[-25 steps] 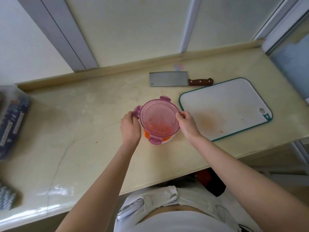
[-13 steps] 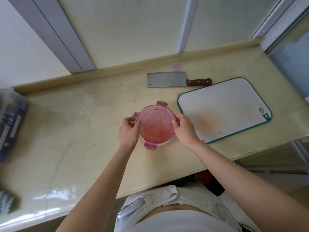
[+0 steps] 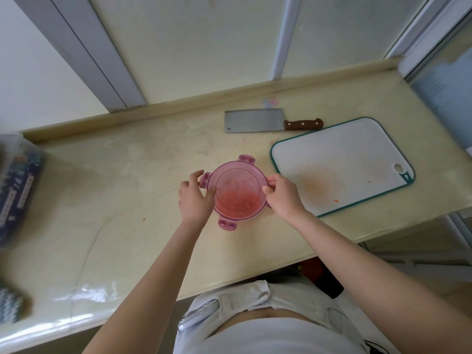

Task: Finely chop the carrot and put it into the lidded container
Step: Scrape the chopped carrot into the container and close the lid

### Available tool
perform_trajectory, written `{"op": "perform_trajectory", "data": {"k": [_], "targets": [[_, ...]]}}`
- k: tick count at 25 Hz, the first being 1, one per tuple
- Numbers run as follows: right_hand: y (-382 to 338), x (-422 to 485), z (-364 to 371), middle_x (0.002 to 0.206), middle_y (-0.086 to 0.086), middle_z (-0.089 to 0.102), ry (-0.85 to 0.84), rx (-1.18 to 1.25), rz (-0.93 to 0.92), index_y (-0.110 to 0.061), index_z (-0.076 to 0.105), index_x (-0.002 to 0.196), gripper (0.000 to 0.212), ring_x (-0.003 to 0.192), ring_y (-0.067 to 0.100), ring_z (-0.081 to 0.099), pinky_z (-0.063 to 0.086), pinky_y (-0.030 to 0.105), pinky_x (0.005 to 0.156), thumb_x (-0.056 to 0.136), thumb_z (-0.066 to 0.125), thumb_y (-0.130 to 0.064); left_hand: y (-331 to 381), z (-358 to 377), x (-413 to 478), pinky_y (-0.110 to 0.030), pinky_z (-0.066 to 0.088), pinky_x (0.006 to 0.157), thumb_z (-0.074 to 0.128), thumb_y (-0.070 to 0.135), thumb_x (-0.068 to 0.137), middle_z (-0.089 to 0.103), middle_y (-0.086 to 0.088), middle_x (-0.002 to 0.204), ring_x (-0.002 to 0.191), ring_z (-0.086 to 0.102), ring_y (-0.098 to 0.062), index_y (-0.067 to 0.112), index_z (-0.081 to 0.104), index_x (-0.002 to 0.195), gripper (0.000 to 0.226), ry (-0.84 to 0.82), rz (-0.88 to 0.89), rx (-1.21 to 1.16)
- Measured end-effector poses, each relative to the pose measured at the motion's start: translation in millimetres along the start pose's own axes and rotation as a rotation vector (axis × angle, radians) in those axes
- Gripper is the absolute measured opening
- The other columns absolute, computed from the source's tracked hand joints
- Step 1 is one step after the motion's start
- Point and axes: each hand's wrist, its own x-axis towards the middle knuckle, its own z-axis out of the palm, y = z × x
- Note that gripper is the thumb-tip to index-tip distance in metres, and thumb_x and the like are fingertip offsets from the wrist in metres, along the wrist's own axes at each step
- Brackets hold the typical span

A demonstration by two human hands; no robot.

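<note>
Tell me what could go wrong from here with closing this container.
1. The flaps of the lid stick outward, seemingly unlatched. If the left hand and right hand press unevenly, it may seat crooked and the chopped carrot could spill.
2. Stray carrot bits on the cutting board may get left out.

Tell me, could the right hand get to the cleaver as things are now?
Probably yes, once the right hand releases the lid. The cleaver lies flat farther back, handle pointing right, with only open counter between them.
</note>
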Motion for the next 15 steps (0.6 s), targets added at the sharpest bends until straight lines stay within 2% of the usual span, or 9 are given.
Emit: {"op": "perform_trajectory", "data": {"k": [3,5,8,10,15], "targets": [[-3,-3,-4,0.131,0.011,0.052,0.01,-0.133,-0.163,-0.005,0.048,0.131,0.037,0.124,0.027,0.047,0.036,0.032,0.102,0.093,0.051,-0.006,10,-3,-7,-0.035,0.027,0.094,0.059,0.023,0.085,0.044,-0.01,0.121,0.116,0.038,-0.029,0.018,0.049,0.128,0.044,0.066,0.219,0.311],[-13,-2,-11,0.145,0.007,0.041,-0.018,-0.222,-0.325,-0.008,0.037,0.142,0.05,0.136,0.022,0.035,0.025,0.025,0.107,0.094,0.052,-0.007,14,-2,-15,-0.031,0.025,0.094,0.064,0.031,0.081,0.042,-0.008,0.125,0.117,0.036,-0.027,0.019,0.046,0.132,0.055,0.003,0.347,0.429],[-27,14,-16,0.155,0.001,0.026,-0.181,-0.311,-0.441,-0.014,0.027,0.148,0.057,0.144,0.016,0.019,0.015,0.024,0.113,0.097,0.051,-0.013,15,2,-23,-0.03,0.023,0.102,0.067,0.045,0.076,0.031,-0.005,0.138,0.127,0.027,-0.024,0.022,0.033,0.14,0.076,-0.148,0.38,0.568],[-34,27,-16,0.155,0.003,0.027,-0.268,-0.329,-0.426,-0.012,0.027,0.148,0.057,0.143,0.017,0.023,0.017,0.025,0.113,0.097,0.051,-0.017,16,0,-23,-0.029,0.023,0.103,0.066,0.05,0.075,0.03,-0.004,0.141,0.129,0.024,-0.023,0.022,0.029,0.142,0.081,-0.171,0.392,0.61],[-37,44,-10,0.149,0.01,0.038,-0.316,-0.329,-0.355,-0.007,0.033,0.145,0.058,0.136,0.025,0.035,0.025,0.03,0.111,0.094,0.057,-0.019,14,0,-24,-0.03,0.025,0.103,0.065,0.055,0.075,0.03,-0.003,0.14,0.127,0.026,-0.023,0.024,0.029,0.142,0.082,-0.164,0.395,0.614]]}}
